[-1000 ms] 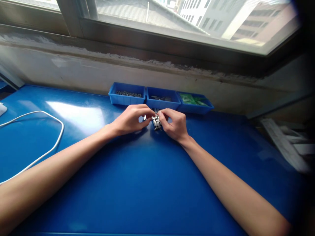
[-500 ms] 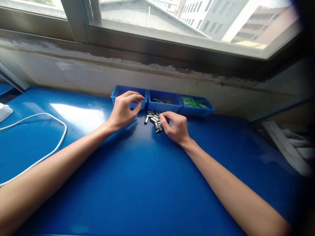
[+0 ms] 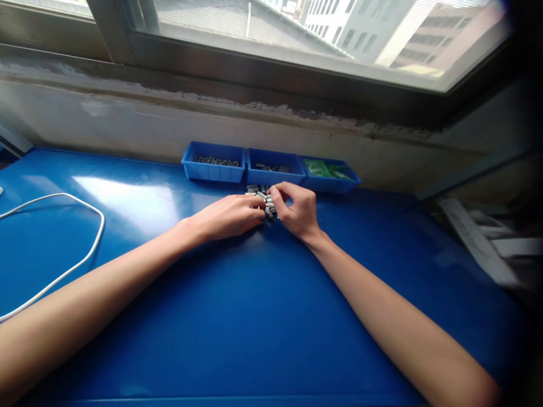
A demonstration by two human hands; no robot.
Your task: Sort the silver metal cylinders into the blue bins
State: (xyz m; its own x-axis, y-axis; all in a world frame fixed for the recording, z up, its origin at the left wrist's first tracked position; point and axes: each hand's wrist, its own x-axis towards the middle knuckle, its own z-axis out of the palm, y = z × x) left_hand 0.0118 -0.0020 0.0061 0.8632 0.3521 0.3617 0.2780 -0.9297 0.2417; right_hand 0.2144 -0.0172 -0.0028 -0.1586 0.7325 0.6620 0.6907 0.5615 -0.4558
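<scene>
A small pile of short silver-and-black metal pieces point(image 3: 253, 189) lies on the blue table point(image 3: 254, 316), just in front of the bins. My left hand point(image 3: 233, 216) is low at the pile's left and near side, fingers curled in towards the thumb. A tiny bright spot shows by its fingertips, too small to name. At the pile's right edge, the thumb and forefinger of my right hand point(image 3: 297, 209) are pinched together over the pieces. Whatever is between those fingertips is hidden. Both hands cover part of the pile.
Along the wall stand three blue bins: the left bin point(image 3: 213, 172) with many small grey parts, the middle bin point(image 3: 275, 176) with metal pieces, the right bin point(image 3: 333, 185) with green items. A white cable point(image 3: 99, 232) curves across the table's left. Behind is a window point(image 3: 263, 34).
My left hand has come down from in front of the left bin to the pile, moving right and nearer. My right hand stays pinched at the pile. The view has shifted slightly.
</scene>
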